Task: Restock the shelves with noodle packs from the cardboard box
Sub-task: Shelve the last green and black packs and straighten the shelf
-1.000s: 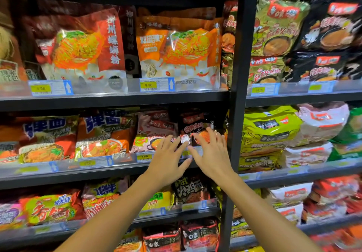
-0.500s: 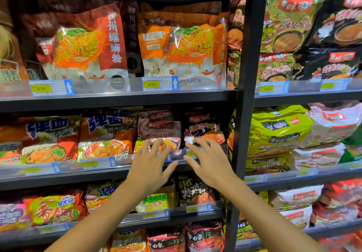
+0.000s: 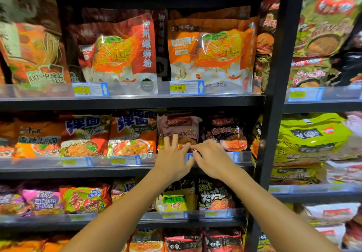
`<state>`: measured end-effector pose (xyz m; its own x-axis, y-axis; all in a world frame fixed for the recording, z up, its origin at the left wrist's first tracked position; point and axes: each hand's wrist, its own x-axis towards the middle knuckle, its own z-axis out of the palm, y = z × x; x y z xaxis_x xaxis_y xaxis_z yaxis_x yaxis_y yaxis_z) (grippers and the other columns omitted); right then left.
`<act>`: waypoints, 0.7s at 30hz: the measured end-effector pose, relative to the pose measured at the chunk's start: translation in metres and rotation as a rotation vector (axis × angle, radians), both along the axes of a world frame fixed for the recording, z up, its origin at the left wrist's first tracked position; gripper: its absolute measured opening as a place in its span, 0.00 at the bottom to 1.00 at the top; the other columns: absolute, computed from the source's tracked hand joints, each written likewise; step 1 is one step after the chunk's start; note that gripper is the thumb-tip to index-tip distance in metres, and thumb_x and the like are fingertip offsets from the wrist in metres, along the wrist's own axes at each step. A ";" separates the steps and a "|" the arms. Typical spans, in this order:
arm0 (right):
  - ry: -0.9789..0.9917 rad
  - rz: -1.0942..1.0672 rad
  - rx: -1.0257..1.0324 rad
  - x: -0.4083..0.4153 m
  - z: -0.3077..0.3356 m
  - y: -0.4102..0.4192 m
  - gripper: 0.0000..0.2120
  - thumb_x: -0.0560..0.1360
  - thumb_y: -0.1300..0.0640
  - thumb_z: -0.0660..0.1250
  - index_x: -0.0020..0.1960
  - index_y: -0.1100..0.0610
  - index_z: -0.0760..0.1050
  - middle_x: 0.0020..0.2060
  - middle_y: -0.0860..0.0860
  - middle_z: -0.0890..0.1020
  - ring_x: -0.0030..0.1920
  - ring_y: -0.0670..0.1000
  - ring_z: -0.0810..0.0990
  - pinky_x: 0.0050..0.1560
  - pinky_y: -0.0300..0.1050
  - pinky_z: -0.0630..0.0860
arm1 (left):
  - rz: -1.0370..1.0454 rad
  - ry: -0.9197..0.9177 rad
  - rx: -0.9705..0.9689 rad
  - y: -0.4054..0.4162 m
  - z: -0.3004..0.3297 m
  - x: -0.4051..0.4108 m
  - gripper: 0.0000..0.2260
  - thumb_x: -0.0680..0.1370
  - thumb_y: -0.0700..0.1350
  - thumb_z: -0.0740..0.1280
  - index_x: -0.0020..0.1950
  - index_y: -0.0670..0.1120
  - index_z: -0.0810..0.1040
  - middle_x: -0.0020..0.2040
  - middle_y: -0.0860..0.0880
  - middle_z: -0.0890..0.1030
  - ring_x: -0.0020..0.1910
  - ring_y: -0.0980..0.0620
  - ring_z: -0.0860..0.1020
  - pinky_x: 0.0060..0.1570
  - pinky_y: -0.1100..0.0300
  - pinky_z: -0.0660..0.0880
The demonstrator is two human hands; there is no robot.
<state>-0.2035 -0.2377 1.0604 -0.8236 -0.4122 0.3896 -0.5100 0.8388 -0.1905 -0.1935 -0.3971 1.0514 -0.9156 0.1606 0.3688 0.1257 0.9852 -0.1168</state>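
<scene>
A pink noodle pack (image 3: 179, 126) stands on the second shelf (image 3: 125, 170), next to a black noodle pack (image 3: 225, 129) on its right. My left hand (image 3: 172, 159) lies with spread fingers against the lower front of the pink pack and the clear shelf rail. My right hand (image 3: 212, 157) is beside it, fingertips touching the left hand in front of the rail, below the black pack. Neither hand holds a pack. The cardboard box is out of view.
Orange noodle packs (image 3: 133, 134) fill the second shelf to the left. Large orange bags (image 3: 211, 52) stand on the shelf above. A black upright post (image 3: 274, 95) divides off the right bay with green packs (image 3: 311, 136). Lower shelves hold more packs (image 3: 215, 195).
Both hands have drawn slightly left and closer together, from the black pack toward the pink pack. The camera has moved nearer the shelf and shifted.
</scene>
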 end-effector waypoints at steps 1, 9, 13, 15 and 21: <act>-0.018 -0.010 0.044 -0.003 0.000 -0.005 0.19 0.83 0.50 0.52 0.68 0.54 0.74 0.63 0.51 0.78 0.66 0.54 0.67 0.67 0.54 0.64 | 0.007 -0.013 0.006 0.002 0.001 -0.002 0.27 0.81 0.63 0.50 0.78 0.55 0.59 0.77 0.42 0.53 0.72 0.35 0.55 0.63 0.45 0.71; 0.241 -0.199 -0.045 0.012 -0.016 0.019 0.31 0.78 0.33 0.46 0.66 0.48 0.78 0.64 0.46 0.75 0.67 0.50 0.68 0.67 0.48 0.68 | -0.154 0.011 -0.073 -0.031 -0.002 0.008 0.30 0.80 0.67 0.46 0.76 0.52 0.63 0.69 0.46 0.64 0.65 0.44 0.63 0.59 0.50 0.71; 0.129 -0.272 0.104 0.004 -0.019 0.035 0.40 0.74 0.28 0.37 0.67 0.47 0.76 0.61 0.46 0.73 0.59 0.53 0.73 0.60 0.49 0.70 | -0.173 -0.036 -0.051 -0.031 0.000 0.005 0.29 0.81 0.65 0.49 0.78 0.52 0.60 0.66 0.48 0.66 0.61 0.46 0.67 0.53 0.53 0.72; 0.082 -0.233 0.133 -0.003 -0.016 0.037 0.40 0.75 0.28 0.38 0.68 0.48 0.75 0.61 0.47 0.71 0.58 0.55 0.73 0.60 0.51 0.70 | -0.146 -0.031 -0.043 -0.030 -0.001 0.000 0.29 0.81 0.66 0.49 0.77 0.53 0.61 0.65 0.48 0.66 0.61 0.46 0.67 0.53 0.53 0.74; 0.071 -0.166 0.103 -0.003 -0.012 0.049 0.28 0.80 0.35 0.50 0.70 0.49 0.73 0.65 0.47 0.72 0.61 0.53 0.75 0.63 0.50 0.67 | -0.173 -0.020 -0.004 -0.035 -0.002 0.008 0.32 0.79 0.68 0.43 0.79 0.54 0.59 0.68 0.50 0.69 0.64 0.48 0.68 0.58 0.53 0.72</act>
<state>-0.2065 -0.1892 1.0483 -0.8553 -0.3139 0.4121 -0.3724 0.9256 -0.0680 -0.1851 -0.4319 1.0499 -0.8811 0.3181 0.3501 0.2961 0.9481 -0.1162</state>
